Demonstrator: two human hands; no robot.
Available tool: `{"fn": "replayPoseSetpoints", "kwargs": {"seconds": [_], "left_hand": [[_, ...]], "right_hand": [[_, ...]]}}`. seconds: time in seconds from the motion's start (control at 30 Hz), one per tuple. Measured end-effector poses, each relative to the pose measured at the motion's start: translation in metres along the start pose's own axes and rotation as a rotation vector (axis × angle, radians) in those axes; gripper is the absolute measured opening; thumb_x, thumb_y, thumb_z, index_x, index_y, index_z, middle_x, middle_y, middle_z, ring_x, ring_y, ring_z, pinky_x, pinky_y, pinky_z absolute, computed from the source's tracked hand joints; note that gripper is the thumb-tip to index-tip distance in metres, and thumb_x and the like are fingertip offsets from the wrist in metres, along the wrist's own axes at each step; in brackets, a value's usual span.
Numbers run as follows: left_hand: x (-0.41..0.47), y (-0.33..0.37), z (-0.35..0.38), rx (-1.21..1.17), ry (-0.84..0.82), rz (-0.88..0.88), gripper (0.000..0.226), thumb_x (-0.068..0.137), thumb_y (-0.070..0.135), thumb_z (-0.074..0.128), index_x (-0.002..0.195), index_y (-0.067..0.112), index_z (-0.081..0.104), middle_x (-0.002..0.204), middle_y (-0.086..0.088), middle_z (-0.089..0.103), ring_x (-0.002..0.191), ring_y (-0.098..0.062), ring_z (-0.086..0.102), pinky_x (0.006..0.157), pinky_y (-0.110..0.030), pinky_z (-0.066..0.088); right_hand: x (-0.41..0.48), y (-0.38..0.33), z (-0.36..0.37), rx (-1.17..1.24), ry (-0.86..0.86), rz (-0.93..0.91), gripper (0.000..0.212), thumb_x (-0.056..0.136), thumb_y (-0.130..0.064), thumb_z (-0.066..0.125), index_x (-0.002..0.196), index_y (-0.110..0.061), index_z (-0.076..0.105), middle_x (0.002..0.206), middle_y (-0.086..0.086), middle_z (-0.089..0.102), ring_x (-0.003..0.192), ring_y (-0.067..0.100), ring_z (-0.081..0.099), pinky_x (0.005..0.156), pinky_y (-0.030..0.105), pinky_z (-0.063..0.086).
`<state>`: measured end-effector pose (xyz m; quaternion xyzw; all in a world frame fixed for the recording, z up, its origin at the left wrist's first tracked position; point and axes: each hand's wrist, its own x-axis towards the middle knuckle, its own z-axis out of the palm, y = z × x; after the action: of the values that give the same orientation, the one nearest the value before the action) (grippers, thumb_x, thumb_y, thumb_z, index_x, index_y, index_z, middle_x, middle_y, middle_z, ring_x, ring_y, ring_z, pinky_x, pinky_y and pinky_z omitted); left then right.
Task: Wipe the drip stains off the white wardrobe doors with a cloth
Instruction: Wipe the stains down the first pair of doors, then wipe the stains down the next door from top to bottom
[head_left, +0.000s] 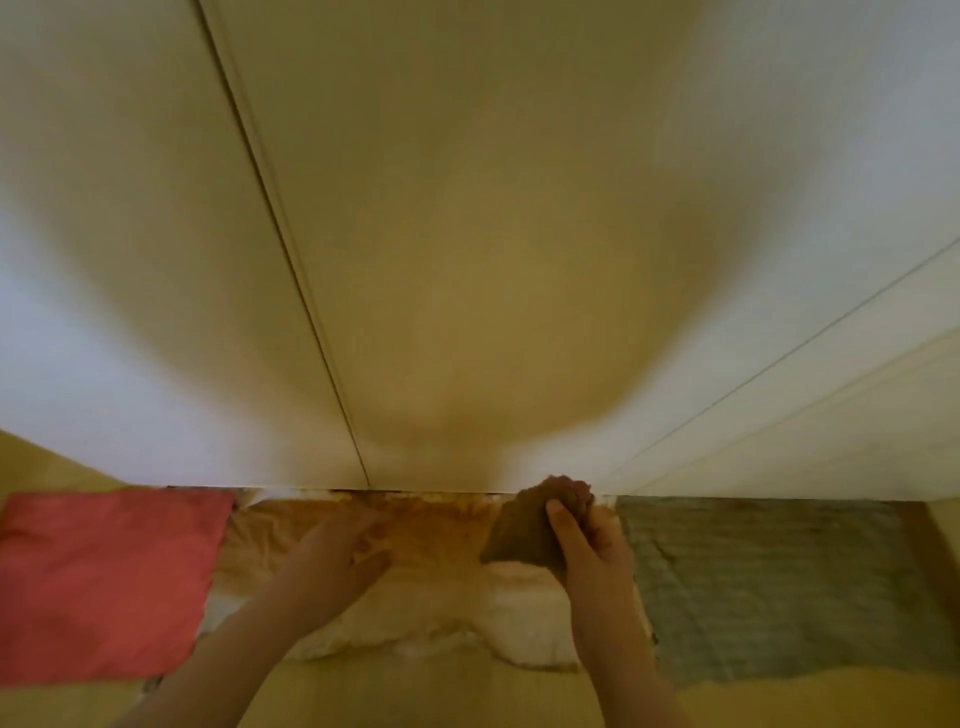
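Note:
The white wardrobe doors (467, 234) fill the upper view, with a dark vertical seam (291, 249) between two of them. No drip stains show clearly on them in this blurred frame. My right hand (587, 540) grips a bunched brown cloth (524, 530) at the bottom edge of the door, right where it meets the floor. My left hand (337, 556) rests with fingers spread on a stained white cloth (431, 597) laid on the floor below the doors.
A red cloth (104, 577) lies on the floor at the left and a grey-green ribbed cloth (769, 582) at the right, both against the wardrobe base. Brown stains mark the white cloth near the door's bottom edge (431, 499). Yellowish floor (415, 696) shows in front.

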<state>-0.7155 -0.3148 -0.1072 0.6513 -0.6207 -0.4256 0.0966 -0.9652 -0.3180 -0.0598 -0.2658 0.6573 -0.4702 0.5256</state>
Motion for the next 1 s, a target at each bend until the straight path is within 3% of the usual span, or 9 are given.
{"fn": "replayPoseSetpoints", "kwargs": {"seconds": [0.07,0.2,0.27,0.33,0.4,0.53,0.7,0.9,1.0], "left_hand": [[-0.025,0.03,-0.022,-0.001,-0.014,-0.016,0.036,0.091,0.032,0.068,0.125,0.035,0.057,0.114,0.014,0.064,0.099,-0.001,0.062,0.091,-0.03,0.053],[-0.077,0.098,-0.07,0.004,-0.009,-0.005,0.035,0.089,0.036,0.068,0.123,0.033,0.06,0.109,0.017,0.066,0.097,0.0,0.064,0.088,-0.027,0.054],[-0.102,0.142,-0.099,0.028,0.003,-0.004,0.031,0.092,0.029,0.068,0.12,0.033,0.058,0.11,0.016,0.065,0.097,0.002,0.062,0.086,-0.018,0.05],[-0.13,0.192,-0.127,0.028,-0.002,0.006,0.025,0.092,0.027,0.068,0.114,0.034,0.057,0.111,0.014,0.065,0.097,0.004,0.061,0.082,-0.012,0.047],[-0.16,0.25,-0.158,0.015,0.004,0.03,0.025,0.092,0.027,0.068,0.113,0.035,0.056,0.113,0.014,0.065,0.097,0.004,0.061,0.081,-0.011,0.046],[-0.196,0.336,-0.198,-0.036,0.049,0.098,0.029,0.092,0.031,0.068,0.118,0.032,0.056,0.111,0.015,0.064,0.1,-0.002,0.063,0.082,-0.015,0.047],[-0.255,0.44,-0.231,-0.072,0.136,0.219,0.027,0.092,0.035,0.067,0.117,0.034,0.056,0.11,0.018,0.063,0.097,0.004,0.061,0.081,-0.01,0.046],[-0.294,0.497,-0.245,-0.103,0.196,0.354,0.024,0.091,0.035,0.066,0.112,0.039,0.056,0.11,0.021,0.064,0.095,0.007,0.063,0.081,-0.009,0.048],[-0.306,0.517,-0.259,-0.093,0.217,0.415,0.024,0.092,0.035,0.066,0.113,0.04,0.056,0.11,0.022,0.064,0.095,0.009,0.062,0.079,-0.006,0.046]], "right_hand": [[-0.021,-0.038,-0.008,0.082,0.009,0.048,0.01,0.089,-0.02,0.066,0.099,-0.022,0.07,0.1,0.003,0.071,0.1,0.023,0.065,0.087,0.039,0.055],[-0.07,-0.121,-0.019,0.201,0.021,0.129,0.092,0.035,-0.064,0.09,0.113,-0.02,0.07,0.114,0.006,0.07,0.108,0.023,0.065,0.095,0.045,0.053],[-0.097,-0.17,-0.032,0.266,-0.029,0.138,0.1,0.028,-0.064,0.091,0.114,-0.016,0.07,0.112,0.008,0.072,0.109,0.027,0.066,0.097,0.049,0.052],[-0.129,-0.226,-0.049,0.339,-0.057,0.152,0.088,0.039,-0.055,0.094,0.112,-0.012,0.07,0.107,0.011,0.073,0.107,0.036,0.066,0.096,0.054,0.051],[-0.161,-0.288,-0.073,0.394,-0.083,0.135,0.059,0.063,-0.041,0.085,0.109,-0.008,0.067,0.095,0.011,0.071,0.101,0.04,0.065,0.095,0.056,0.051],[-0.199,-0.375,-0.1,0.454,-0.109,0.06,0.015,0.091,-0.026,0.064,0.092,-0.012,0.06,0.078,0.01,0.058,0.078,0.03,0.06,0.084,0.053,0.052],[-0.264,-0.491,-0.14,0.527,-0.238,-0.116,0.015,0.098,-0.018,0.045,0.086,-0.012,0.049,0.069,0.003,0.054,0.062,0.023,0.061,0.073,0.045,0.058],[-0.304,-0.544,-0.179,0.428,-0.36,-0.31,0.028,0.099,-0.022,0.046,0.078,-0.015,0.063,0.076,0.011,0.057,0.076,0.03,0.06,0.096,0.057,0.047],[-0.319,-0.558,-0.194,0.441,-0.322,-0.355,0.018,0.089,-0.03,0.062,0.095,-0.013,0.065,0.1,0.017,0.049,0.097,0.036,0.052,0.098,0.062,0.043]]}}
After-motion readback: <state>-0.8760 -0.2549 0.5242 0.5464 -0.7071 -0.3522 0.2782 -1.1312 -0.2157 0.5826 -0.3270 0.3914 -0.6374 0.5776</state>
